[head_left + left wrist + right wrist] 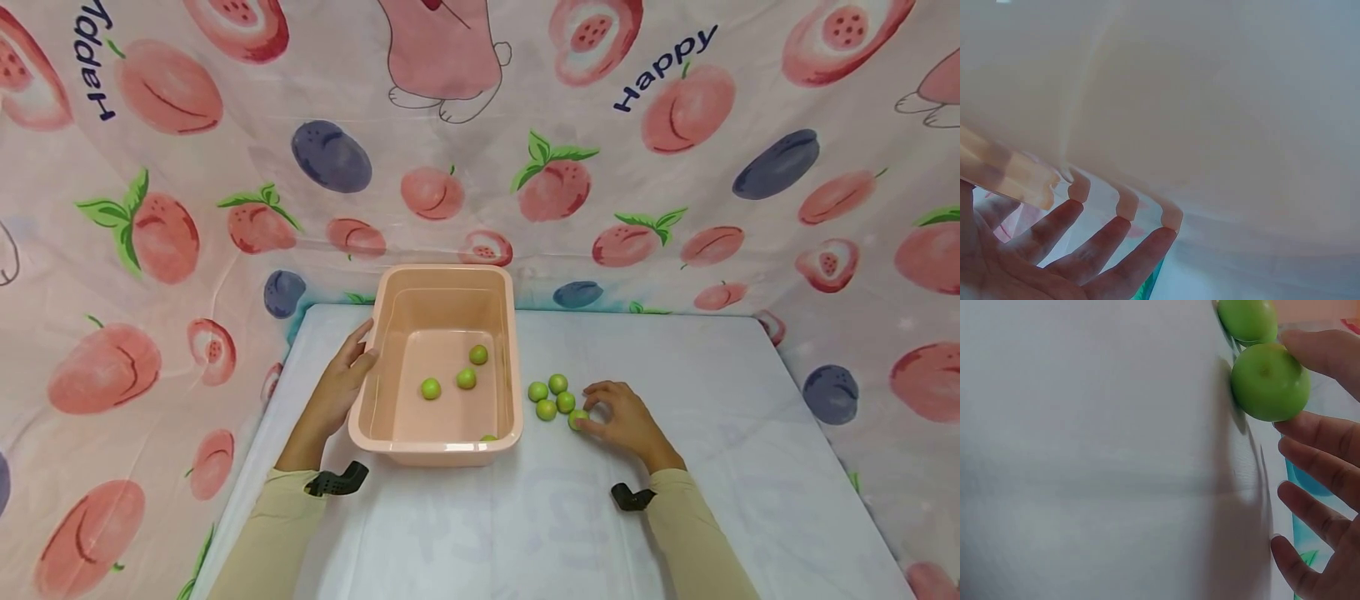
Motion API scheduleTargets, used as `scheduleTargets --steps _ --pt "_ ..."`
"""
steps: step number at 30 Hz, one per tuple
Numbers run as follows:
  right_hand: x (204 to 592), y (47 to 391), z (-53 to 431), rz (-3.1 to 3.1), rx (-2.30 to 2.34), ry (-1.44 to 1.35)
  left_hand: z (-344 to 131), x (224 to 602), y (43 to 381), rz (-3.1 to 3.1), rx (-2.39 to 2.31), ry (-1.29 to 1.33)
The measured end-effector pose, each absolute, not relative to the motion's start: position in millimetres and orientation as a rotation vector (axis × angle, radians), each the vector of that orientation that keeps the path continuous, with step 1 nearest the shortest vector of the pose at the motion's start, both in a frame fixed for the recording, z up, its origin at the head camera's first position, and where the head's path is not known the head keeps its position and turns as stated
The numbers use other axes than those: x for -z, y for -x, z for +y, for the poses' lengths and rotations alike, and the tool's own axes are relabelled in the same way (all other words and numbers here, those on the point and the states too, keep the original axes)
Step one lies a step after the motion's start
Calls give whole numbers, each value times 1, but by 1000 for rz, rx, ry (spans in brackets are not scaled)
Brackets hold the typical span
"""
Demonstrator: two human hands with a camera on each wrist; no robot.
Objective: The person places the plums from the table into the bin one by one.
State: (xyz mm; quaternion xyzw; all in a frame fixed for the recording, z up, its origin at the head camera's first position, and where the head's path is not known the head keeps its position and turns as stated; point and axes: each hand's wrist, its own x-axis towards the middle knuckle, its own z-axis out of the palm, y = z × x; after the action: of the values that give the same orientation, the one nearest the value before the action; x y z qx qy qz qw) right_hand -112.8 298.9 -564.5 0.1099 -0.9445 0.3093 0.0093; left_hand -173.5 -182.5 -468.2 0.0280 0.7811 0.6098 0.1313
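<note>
A peach-coloured plastic basin (pixel 443 444) stands on the white-covered table with several small round green fruits (pixel 431 389) inside. My left hand (pixel 342 385) is at the basin's left side; in the left wrist view its extended fingertips touch the outer wall (pixel 1166 119). Just right of the basin, more green fruits (pixel 546 409) lie in a loose cluster. My right hand (pixel 621 423) pinches the nearest one, a green fruit (pixel 1270 381), between thumb and index finger. The other fingers of that hand are spread. A neighbouring green fruit (pixel 1249 319) lies close beyond it.
A fruit-patterned cloth (pixel 450 142) hangs behind the table and along its sides. White cloth (pixel 720 375) covers the tabletop. Small black devices (pixel 632 497) are worn at both wrists.
</note>
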Motion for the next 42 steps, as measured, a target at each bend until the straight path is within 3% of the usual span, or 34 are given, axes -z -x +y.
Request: scheduleTargets --steps 42 --pt "563 109 299 -2913 -929 -374 -184 470 173 2276 -1777 -107"
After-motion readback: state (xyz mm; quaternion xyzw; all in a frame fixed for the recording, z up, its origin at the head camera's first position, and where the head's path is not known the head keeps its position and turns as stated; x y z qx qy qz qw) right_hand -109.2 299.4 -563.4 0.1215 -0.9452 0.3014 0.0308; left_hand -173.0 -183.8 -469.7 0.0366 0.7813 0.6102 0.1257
